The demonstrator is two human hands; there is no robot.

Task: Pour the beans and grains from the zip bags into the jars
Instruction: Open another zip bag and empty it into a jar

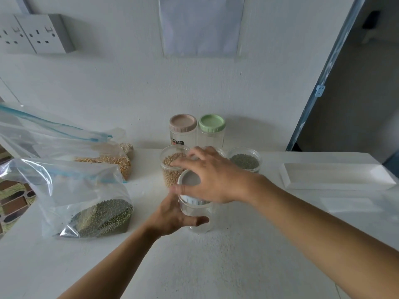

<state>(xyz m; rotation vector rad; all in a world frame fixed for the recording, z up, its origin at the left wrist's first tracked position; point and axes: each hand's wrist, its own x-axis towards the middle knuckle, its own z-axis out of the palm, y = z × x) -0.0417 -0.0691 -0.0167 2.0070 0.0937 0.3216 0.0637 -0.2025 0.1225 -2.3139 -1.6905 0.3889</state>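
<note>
A clear empty jar [199,221] stands on the white table [194,266] in front of me. My left hand [172,214] grips its body from the left. My right hand [213,175] holds the jar's pale blue-white lid [190,182], tilted at the jar's mouth. Behind it stand an open jar of tan beans [170,167] and an open jar of green beans [245,160]. Two capped empty jars, one with a pink lid [183,124] and one with a green lid [211,123], stand by the wall. A zip bag of green beans [86,203] lies at left, with a bag of yellow grains [108,160] behind it.
A white rectangular tray [336,175] lies at the right of the table. A wall with power sockets [41,33] rises just behind the jars. The table's left edge drops to a patterned floor [15,197]. A dark doorway [356,93] opens at right.
</note>
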